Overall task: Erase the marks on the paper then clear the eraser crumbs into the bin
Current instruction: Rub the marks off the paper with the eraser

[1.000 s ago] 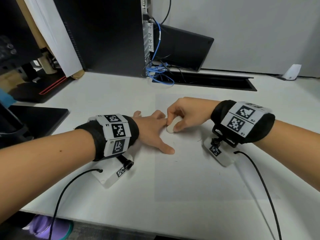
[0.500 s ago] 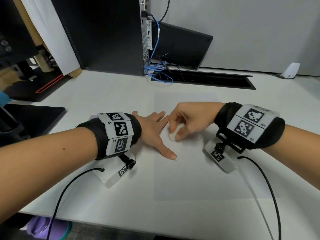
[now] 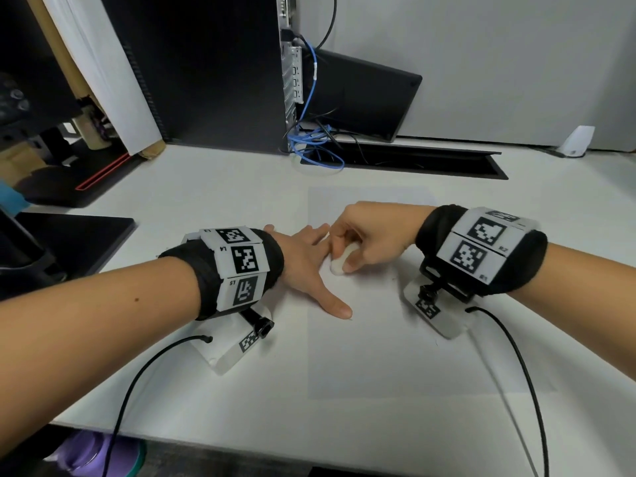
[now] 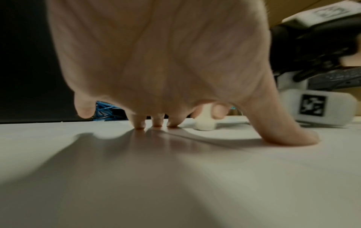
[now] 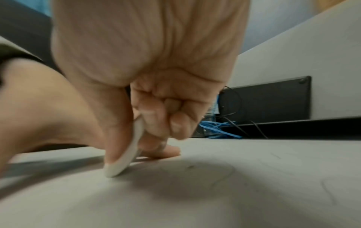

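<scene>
A white sheet of paper (image 3: 395, 346) lies flat on the white desk. My left hand (image 3: 309, 266) presses on its left part with spread, straight fingers (image 4: 140, 123) and the thumb stretched toward me. My right hand (image 3: 368, 239) pinches a small white eraser (image 3: 339, 263) between thumb and fingers, its lower end touching the paper just right of my left hand. The same eraser (image 5: 126, 154) shows edge-on in the right wrist view, and the eraser (image 4: 204, 121) also shows beyond my left fingers. Thin dark crumbs and faint marks (image 5: 224, 177) lie on the paper. No bin is in view.
A black computer tower (image 3: 206, 70) stands at the back, with blue cables (image 3: 313, 146) running into a cable slot (image 3: 413, 163). A black monitor base (image 3: 69, 242) sits at the left. A purple object (image 3: 89, 452) is below the desk's front edge.
The right hand has rubbed the eraser a short way back and forth beside the left fingers. The left hand has stayed pressed on the paper.
</scene>
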